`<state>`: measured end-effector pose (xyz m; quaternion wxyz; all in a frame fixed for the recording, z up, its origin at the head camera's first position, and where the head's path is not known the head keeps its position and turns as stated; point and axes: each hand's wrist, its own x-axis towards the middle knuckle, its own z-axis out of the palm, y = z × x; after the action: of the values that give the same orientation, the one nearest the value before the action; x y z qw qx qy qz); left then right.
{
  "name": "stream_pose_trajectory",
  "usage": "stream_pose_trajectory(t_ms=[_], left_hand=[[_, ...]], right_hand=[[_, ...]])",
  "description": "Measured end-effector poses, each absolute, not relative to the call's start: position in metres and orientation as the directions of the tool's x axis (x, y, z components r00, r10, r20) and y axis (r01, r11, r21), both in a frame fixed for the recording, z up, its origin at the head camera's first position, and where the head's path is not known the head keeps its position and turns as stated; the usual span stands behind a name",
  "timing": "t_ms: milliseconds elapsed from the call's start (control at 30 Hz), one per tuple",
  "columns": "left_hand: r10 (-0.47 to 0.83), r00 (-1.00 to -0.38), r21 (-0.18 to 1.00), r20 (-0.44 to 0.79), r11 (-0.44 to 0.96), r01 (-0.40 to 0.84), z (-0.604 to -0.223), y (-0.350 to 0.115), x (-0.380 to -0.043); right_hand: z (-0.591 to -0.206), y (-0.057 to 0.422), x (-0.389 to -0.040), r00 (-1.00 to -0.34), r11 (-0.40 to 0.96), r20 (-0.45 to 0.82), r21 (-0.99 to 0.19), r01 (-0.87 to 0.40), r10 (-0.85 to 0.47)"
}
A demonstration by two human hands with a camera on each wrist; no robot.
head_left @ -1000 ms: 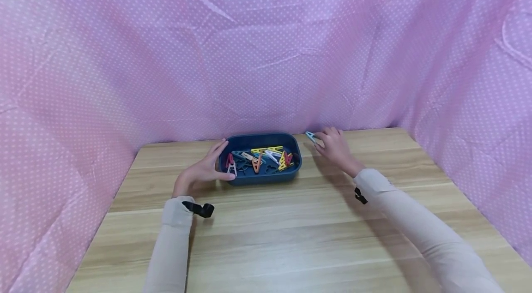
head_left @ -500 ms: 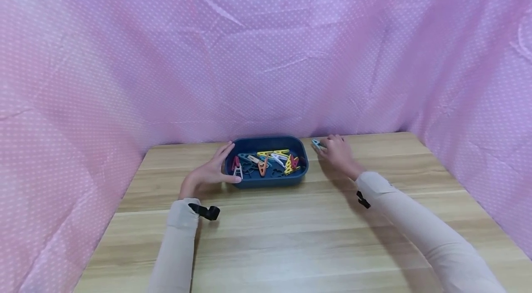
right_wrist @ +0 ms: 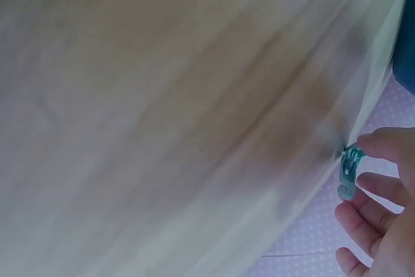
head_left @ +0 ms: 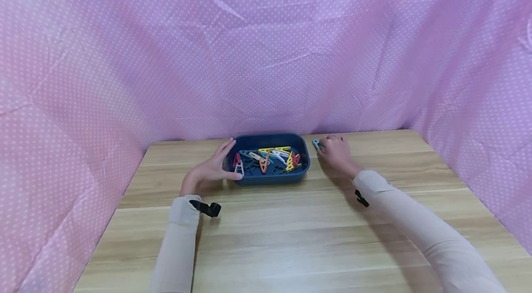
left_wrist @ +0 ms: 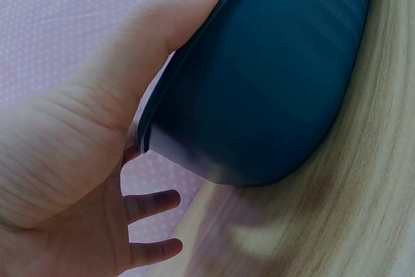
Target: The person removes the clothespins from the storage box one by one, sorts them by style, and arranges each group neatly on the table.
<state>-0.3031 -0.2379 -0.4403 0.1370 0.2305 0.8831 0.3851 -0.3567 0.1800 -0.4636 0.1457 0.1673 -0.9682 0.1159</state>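
A dark blue plastic basket (head_left: 272, 181) holding several colourful clothespins (head_left: 265, 162) stands near the table's back edge. My left hand (head_left: 211, 167) holds its left end, the thumb on the front rim and the fingers spread toward the back corner. In the left wrist view the thumb (left_wrist: 175, 21) lies along the rim, and two fingers hang free. To the right of the basket, my right hand (head_left: 335, 151) pinches a light blue clothespin (head_left: 317, 144) low at the tabletop. That clothespin (right_wrist: 349, 172) shows between thumb and fingers in the right wrist view; whether it touches the wood I cannot tell.
The wood-grain table (head_left: 282, 233) extends toward me and to both sides. Pink dotted cloth (head_left: 266, 53) hangs behind the table and along its sides. Black bands (head_left: 206, 207) sit on both sleeves.
My right hand has lowered the light blue clothespin toward the tabletop beside the basket, then stays nearly still. The left hand keeps its place on the basket; the head view has shifted slightly.
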Motion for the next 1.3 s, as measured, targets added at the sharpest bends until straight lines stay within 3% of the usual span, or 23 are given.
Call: stream_pose_trajectory(t_ms=[300, 1300], left_hand=[[0.512, -0.856, 0.735, -0.069, 0.607, 0.303, -0.4391, -0.2396, -0.3059], [0.506, -0.859, 0.748, -0.080, 0.600, 0.283, -0.4392, -0.2374, -0.3055]], right_hand=[[-0.4622, 0.1781, -0.3574, -0.917, 0.927, 0.256, -0.140, -0.349, -0.307], [-0.4635, 0.1787, -0.3596, -0.918, 0.928, 0.243, -0.126, -0.350, -0.313]])
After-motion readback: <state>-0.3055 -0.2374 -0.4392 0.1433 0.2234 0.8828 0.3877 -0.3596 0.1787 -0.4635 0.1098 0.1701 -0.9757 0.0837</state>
